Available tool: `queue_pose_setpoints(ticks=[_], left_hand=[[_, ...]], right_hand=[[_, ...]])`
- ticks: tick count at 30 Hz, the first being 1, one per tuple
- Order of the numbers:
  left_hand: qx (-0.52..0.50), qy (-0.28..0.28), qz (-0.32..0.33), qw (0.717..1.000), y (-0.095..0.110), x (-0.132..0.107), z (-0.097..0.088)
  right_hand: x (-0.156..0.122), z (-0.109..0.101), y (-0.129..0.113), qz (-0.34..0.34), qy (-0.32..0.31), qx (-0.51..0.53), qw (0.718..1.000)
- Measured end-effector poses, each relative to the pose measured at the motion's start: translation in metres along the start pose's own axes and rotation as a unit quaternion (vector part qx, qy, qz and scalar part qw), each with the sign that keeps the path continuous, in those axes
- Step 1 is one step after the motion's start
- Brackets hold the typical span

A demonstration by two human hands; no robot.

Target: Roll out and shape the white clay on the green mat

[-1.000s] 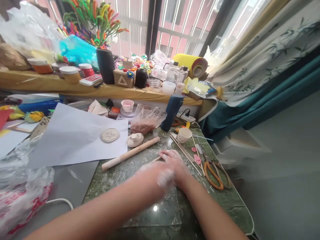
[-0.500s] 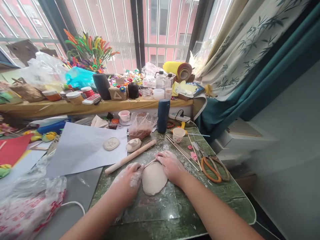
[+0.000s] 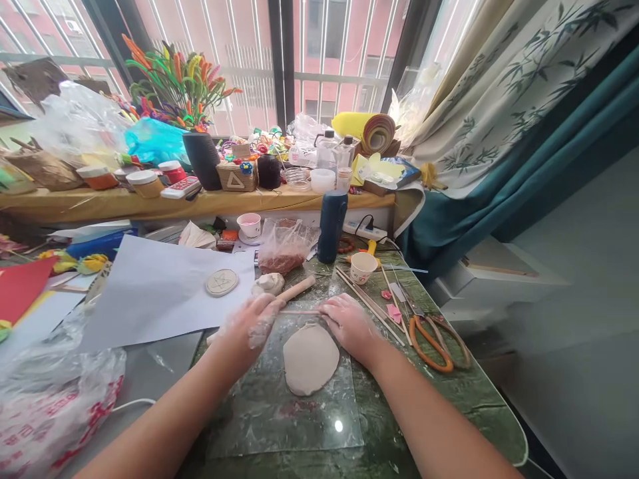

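A flat, rounded slab of pale clay (image 3: 310,360) lies on a clear sheet (image 3: 279,426) on the green table. Just beyond its far edge, a thin stick (image 3: 302,312) runs level between my hands. My left hand (image 3: 255,326), dusted white, has its fingers closed on the stick's left end. At the other end my right hand (image 3: 349,326) pinches it, fingertips also whitened. Behind my left hand lies a wooden rolling pin (image 3: 298,289), partly hidden by that hand. A lump of white clay (image 3: 268,283) sits beyond the pin.
White paper (image 3: 160,286) at left bears a round disc with a star (image 3: 221,283). To the right are thin sticks (image 3: 367,303), orange-handled scissors (image 3: 430,342) and a paper cup (image 3: 363,267). A dark blue cylinder (image 3: 332,227) stands behind, near a bagged brown lump (image 3: 283,256).
Both hands have moved away from me with the stick, off the slab's upper edge to beyond it. The stick has turned from slanted to level. The view has shifted slightly.
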State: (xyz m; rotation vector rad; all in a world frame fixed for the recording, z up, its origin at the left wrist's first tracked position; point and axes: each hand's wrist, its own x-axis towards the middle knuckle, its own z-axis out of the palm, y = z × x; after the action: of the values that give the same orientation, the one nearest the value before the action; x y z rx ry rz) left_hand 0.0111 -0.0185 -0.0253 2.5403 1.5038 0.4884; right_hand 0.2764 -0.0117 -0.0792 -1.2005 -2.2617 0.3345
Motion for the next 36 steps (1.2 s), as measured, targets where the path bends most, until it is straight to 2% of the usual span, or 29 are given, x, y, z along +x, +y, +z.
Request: queue_pose_setpoints(ticks=[2, 3, 4, 6, 8, 10, 13, 16, 18, 20, 23, 27, 29, 36], left_hand=[[-0.134, 0.079, -0.05, 0.987, 0.004, 0.003, 0.001], [-0.219, 0.096, -0.084, 0.967, 0.009, 0.004, 0.003], [-0.303, 0.086, -0.118, 0.942, 0.014, 0.005, 0.006], [-0.426, 0.015, -0.136, 0.894, 0.025, 0.006, 0.013], [-0.456, -0.028, -0.136, 0.879, 0.032, 0.005, 0.019], [-0.438, -0.022, -0.144, 0.887, 0.031, 0.002, 0.021], [-0.359, -0.013, -0.161, 0.919, 0.018, -0.005, 0.014], [-0.163, -0.081, -0.19, 0.965, 0.006, -0.021, -0.002], [-0.056, -0.112, -0.185, 0.975, 0.005, -0.034, -0.01], [0.008, -0.129, -0.179, 0.975, 0.007, -0.049, -0.012], [0.052, -0.139, -0.178, 0.973, 0.011, -0.069, -0.005], [0.053, -0.068, -0.138, 0.987, 0.012, -0.086, 0.006], [0.044, -0.052, -0.126, 0.99, 0.013, -0.091, 0.007], [0.082, -0.08, -0.126, 0.985, 0.024, -0.088, 0.0]], right_hand=[[-0.003, -0.003, -0.013, 0.045, 0.073, 0.048, 0.995], [-0.004, -0.004, -0.021, 0.073, 0.104, 0.088, 0.988], [-0.005, -0.005, -0.031, 0.097, 0.121, 0.133, 0.979], [-0.006, -0.005, -0.049, 0.115, 0.108, 0.218, 0.963], [-0.007, -0.005, -0.06, 0.093, 0.063, 0.266, 0.957], [-0.01, -0.005, -0.06, 0.061, 0.041, 0.272, 0.959], [-0.014, -0.007, -0.041, 0.075, 0.077, 0.237, 0.966], [-0.017, -0.009, -0.016, 0.149, 0.116, 0.209, 0.959], [-0.016, -0.008, -0.006, 0.188, 0.121, 0.204, 0.953], [-0.015, -0.006, -0.003, 0.201, 0.108, 0.2, 0.953], [-0.015, -0.001, -0.008, 0.172, 0.068, 0.183, 0.966], [-0.019, 0.002, -0.013, 0.135, 0.022, 0.156, 0.978], [-0.02, 0.003, -0.011, 0.137, 0.015, 0.154, 0.978], [-0.02, 0.005, -0.006, 0.152, 0.013, 0.155, 0.976]])
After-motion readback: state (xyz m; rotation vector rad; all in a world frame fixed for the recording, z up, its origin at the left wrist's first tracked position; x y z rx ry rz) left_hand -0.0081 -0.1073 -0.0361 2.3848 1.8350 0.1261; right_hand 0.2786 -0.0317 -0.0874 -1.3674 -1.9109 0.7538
